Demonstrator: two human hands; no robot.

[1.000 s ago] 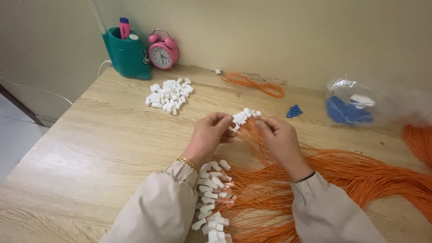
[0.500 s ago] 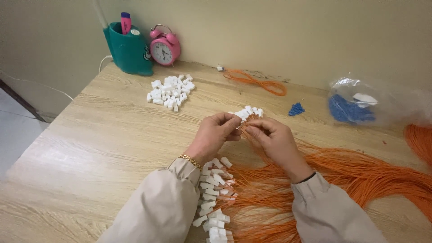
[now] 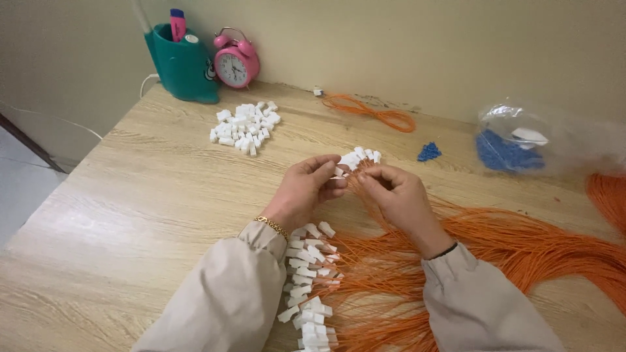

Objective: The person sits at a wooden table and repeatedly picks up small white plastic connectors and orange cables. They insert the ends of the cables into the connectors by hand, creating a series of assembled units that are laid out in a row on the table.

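Note:
My left hand (image 3: 308, 191) pinches a small white plastic connector (image 3: 338, 171) between thumb and fingers above the wooden table (image 3: 143, 215). My right hand (image 3: 398, 199) grips thin orange wires (image 3: 521, 248) right beside it, fingertips almost touching the left hand. Just beyond both hands lies a small cluster of white connectors (image 3: 358, 156) fitted on wire ends. Below my wrists a row of wires with white connectors (image 3: 310, 274) fans toward me.
A loose pile of white connectors (image 3: 246, 125) sits at the back left. A teal holder (image 3: 182, 62) and a pink alarm clock (image 3: 235, 64) stand by the wall. An orange wire coil (image 3: 372, 112), small blue parts (image 3: 429, 152) and a clear bag of blue parts (image 3: 515, 140) lie at the back right.
Both hands stay close together at the wire ends; the fingers have shifted slightly. The view has dipped a little.

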